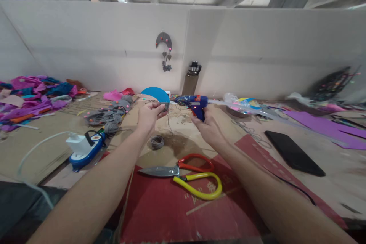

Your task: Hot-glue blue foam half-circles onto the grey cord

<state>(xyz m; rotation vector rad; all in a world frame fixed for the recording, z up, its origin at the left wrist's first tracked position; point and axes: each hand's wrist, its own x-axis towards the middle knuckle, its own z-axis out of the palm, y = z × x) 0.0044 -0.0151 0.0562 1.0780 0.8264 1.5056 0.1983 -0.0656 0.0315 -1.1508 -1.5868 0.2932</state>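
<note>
My left hand (pixel 149 116) is raised over the table, fingers pinched on a small grey felt piece (pixel 166 106) with a thin dark thread hanging from it. My right hand (pixel 208 126) is wrapped round the handle of a blue hot glue gun (pixel 192 101), whose nozzle points left toward the grey piece, a short gap away. A blue paper disc (pixel 156 93) stands just behind my left hand. Below the hands a small spool of grey thread (pixel 157 142) lies on the table.
Scissors with red and yellow handles (pixel 185 173) lie near me on red cardboard (pixel 183 213). A blue power strip with white plug (pixel 84 148) sits left, grey felt shapes (pixel 110 114) and coloured scraps (pixel 31 97) behind. A black phone (pixel 293 152), purple sheets (pixel 323 124) and a bottle (pixel 192 79) are right and behind.
</note>
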